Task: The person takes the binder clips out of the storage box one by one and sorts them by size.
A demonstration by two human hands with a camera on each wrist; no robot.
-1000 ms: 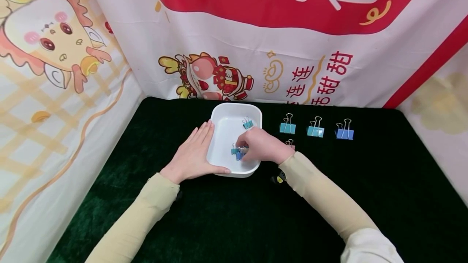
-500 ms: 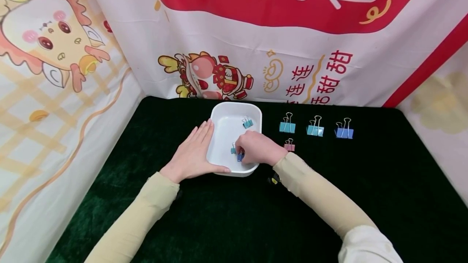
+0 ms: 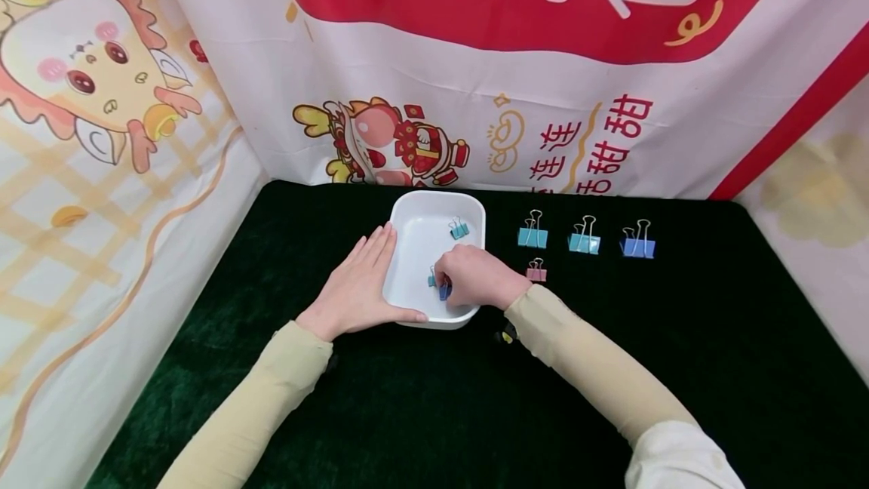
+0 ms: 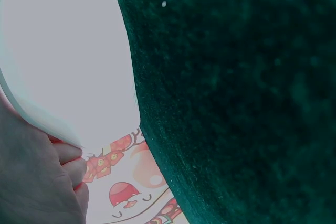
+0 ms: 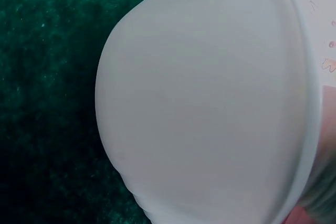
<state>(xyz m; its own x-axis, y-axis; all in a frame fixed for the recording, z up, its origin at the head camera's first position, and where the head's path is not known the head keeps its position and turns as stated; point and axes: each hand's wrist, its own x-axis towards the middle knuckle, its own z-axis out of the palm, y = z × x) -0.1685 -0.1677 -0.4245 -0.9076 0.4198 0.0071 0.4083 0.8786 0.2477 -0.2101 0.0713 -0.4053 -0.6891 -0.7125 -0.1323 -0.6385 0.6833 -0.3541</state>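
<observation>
A white tray (image 3: 414, 247) stands on the dark green cloth. My left hand (image 3: 360, 285) lies along its left side with straight fingers, the thumb stretched over the near rim. Inside the tray, my right hand (image 3: 478, 278) has curled fingers and pinches a small blue binder clip (image 3: 444, 292), mostly covered by the fingertips. Just left of those fingertips is a small teal binder clip (image 3: 431, 281). Another teal clip (image 3: 459, 229) lies near the tray's far right corner. Both wrist views mostly show the tray's outer wall (image 5: 205, 103); the left one also shows curved knuckles.
Right of the tray, a row holds two larger teal binder clips (image 3: 532, 238) and a blue one (image 3: 638, 247). A small pink binder clip (image 3: 536, 274) sits in front of the row, close to my right wrist. A printed curtain (image 3: 380, 59) hangs behind the table.
My right hand has shifted slightly left and closed in over the clips, covering more of them. The pink clip now shows fully beside the wrist. My left hand stays put.
</observation>
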